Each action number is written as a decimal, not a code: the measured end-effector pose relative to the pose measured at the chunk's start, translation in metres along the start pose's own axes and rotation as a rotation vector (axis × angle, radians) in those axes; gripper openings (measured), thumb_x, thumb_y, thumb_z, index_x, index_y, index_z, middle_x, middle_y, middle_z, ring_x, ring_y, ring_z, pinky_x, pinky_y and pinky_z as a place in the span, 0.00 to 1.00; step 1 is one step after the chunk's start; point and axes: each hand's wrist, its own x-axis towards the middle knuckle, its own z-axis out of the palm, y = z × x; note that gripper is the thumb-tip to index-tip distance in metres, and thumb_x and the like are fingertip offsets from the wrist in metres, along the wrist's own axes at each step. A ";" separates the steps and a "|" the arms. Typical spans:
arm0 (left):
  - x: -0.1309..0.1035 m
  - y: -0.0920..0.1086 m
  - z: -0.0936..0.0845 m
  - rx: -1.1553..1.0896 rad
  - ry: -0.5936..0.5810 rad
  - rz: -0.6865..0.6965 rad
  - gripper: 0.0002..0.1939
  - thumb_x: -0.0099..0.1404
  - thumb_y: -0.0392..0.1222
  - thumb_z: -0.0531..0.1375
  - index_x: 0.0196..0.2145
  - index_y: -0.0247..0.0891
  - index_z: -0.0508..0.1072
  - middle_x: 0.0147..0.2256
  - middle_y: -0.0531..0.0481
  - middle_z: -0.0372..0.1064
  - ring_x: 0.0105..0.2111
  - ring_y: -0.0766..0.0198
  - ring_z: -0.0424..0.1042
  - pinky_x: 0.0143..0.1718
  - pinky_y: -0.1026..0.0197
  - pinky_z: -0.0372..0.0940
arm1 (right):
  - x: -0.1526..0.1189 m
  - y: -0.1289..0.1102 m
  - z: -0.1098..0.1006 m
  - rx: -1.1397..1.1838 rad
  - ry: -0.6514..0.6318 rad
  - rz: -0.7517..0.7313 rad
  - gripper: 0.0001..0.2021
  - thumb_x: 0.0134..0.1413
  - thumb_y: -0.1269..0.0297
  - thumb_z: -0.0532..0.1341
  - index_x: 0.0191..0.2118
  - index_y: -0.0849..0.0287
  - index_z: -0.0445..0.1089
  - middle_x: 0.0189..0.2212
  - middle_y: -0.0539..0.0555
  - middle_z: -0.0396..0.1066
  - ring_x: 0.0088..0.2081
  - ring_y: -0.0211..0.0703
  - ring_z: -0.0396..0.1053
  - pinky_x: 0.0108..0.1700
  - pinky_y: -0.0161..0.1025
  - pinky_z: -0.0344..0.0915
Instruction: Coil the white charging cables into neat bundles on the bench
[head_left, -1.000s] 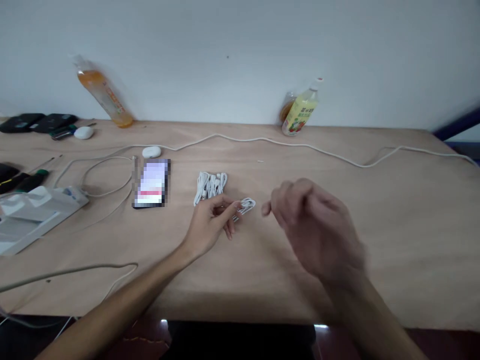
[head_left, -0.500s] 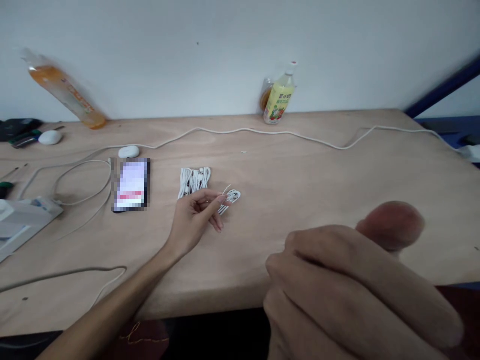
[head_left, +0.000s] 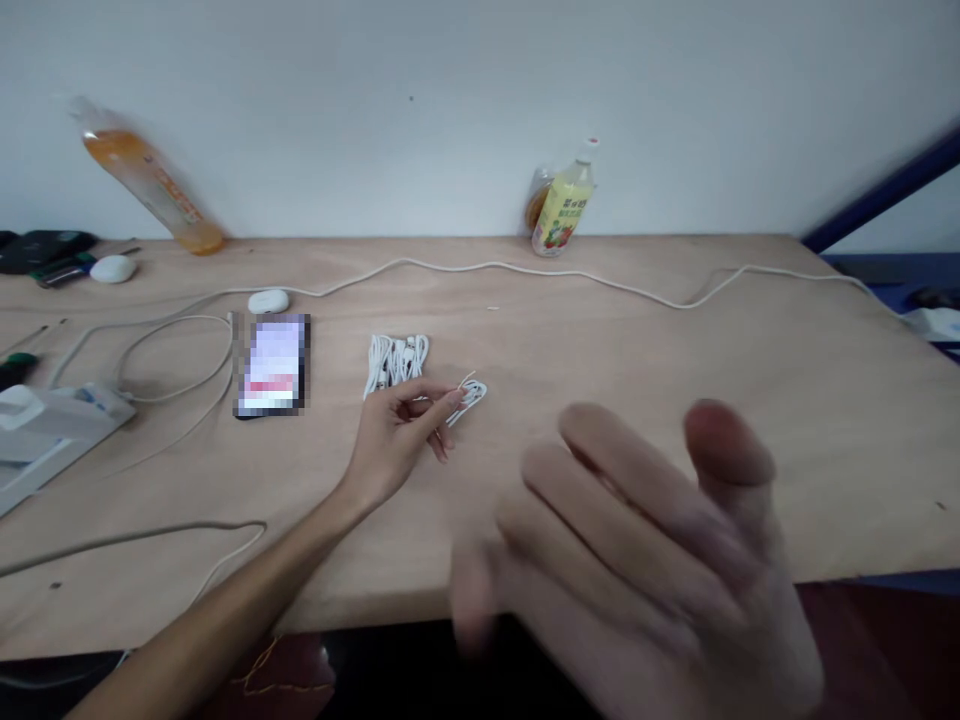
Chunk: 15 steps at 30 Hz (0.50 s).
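Note:
Out over the table, my left hand (head_left: 401, 425) is closed, its thumb and fingers pinching a small coiled white cable (head_left: 471, 392). A thin white end sticks up past the fingertips. Just behind that hand lie bundled white cables (head_left: 397, 358) side by side, one with a metal plug showing; the hand covers their near edge. Large and close to the camera, my right hand (head_left: 637, 550) is raised above the table's front edge and smeared by motion. Its thumb is up and its fingers are loosely bent and apart, with nothing visible in them.
Left of the bundles lie a phone (head_left: 274, 365) and a white earbud case (head_left: 268, 301). A white power strip (head_left: 64, 440) sits at the left edge. A long white cord (head_left: 487, 266) crosses the back. An orange bottle (head_left: 154, 190) and a yellow bottle (head_left: 562, 210) lean on the wall.
My right hand has moved left, its fingers loosening and spreading. My left hand still pinches the coiled cable in nearly the same place. The view has shifted slightly.

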 end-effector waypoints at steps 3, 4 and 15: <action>0.001 -0.001 0.000 -0.051 0.009 -0.006 0.10 0.65 0.48 0.73 0.35 0.38 0.85 0.18 0.55 0.73 0.16 0.68 0.71 0.18 0.66 0.68 | 0.028 0.015 -0.022 -0.199 0.182 -0.141 0.12 0.64 0.53 0.69 0.34 0.50 0.71 0.20 0.42 0.63 0.24 0.39 0.63 0.37 0.42 0.74; 0.001 -0.001 0.000 -0.056 0.011 -0.005 0.10 0.65 0.47 0.72 0.35 0.38 0.85 0.17 0.56 0.73 0.16 0.68 0.71 0.18 0.66 0.68 | 0.036 0.023 -0.032 -0.325 0.274 -0.176 0.09 0.60 0.57 0.73 0.40 0.51 0.74 0.24 0.42 0.68 0.27 0.39 0.67 0.37 0.40 0.74; 0.003 -0.013 -0.004 0.082 -0.039 0.072 0.15 0.71 0.52 0.67 0.40 0.36 0.85 0.19 0.55 0.72 0.17 0.66 0.70 0.19 0.65 0.66 | 0.077 0.053 -0.078 -0.748 0.142 -0.111 0.13 0.55 0.51 0.72 0.30 0.56 0.80 0.26 0.52 0.79 0.29 0.42 0.75 0.34 0.40 0.74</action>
